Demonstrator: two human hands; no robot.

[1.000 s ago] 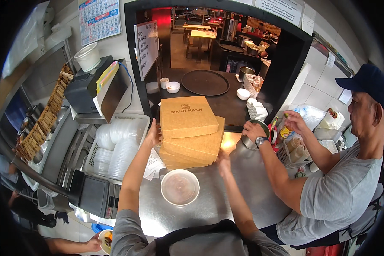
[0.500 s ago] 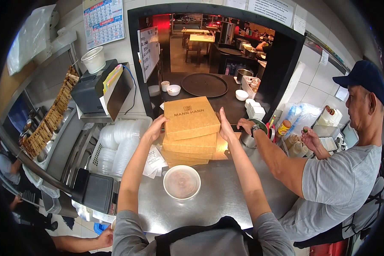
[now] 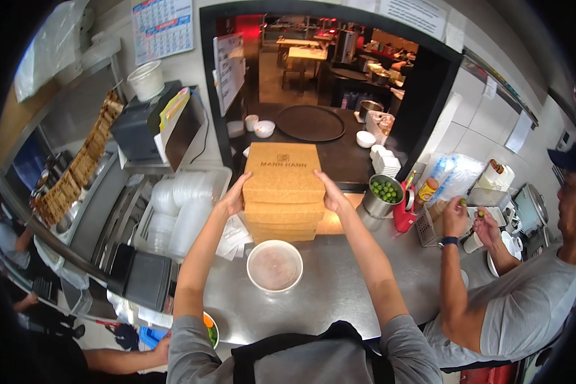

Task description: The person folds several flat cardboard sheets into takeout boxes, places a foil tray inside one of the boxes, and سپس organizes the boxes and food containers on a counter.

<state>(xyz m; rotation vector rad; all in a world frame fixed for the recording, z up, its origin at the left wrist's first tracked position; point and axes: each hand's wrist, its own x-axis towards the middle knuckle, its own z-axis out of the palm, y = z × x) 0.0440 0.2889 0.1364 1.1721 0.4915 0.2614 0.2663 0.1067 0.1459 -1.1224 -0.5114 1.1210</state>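
Observation:
A brown cardboard takeaway box (image 3: 283, 182) tops a stack of similar boxes (image 3: 281, 224) on the steel counter. My left hand (image 3: 235, 194) presses against the left side of the top box, and my right hand (image 3: 329, 194) against its right side, so the box sits gripped between both. Just in front of the stack stands a round white tub (image 3: 274, 266) with a translucent lid. White paper slips (image 3: 234, 235) lie left of the boxes, partly under them.
Behind the boxes, a pass-through ledge holds a round dark tray (image 3: 310, 123) and white bowls (image 3: 264, 129). To the right are a metal pot of green limes (image 3: 385, 192) and a co-worker (image 3: 505, 307) holding small green pieces. A basket of clear plastic lids (image 3: 180, 205) stands left. Another person's hand (image 3: 162, 351) is at lower left.
My hands have drawn closer round the top box, which now sits squarer on the stack. The co-worker has withdrawn an arm from the lime pot and moved right. A bowl appears at lower left.

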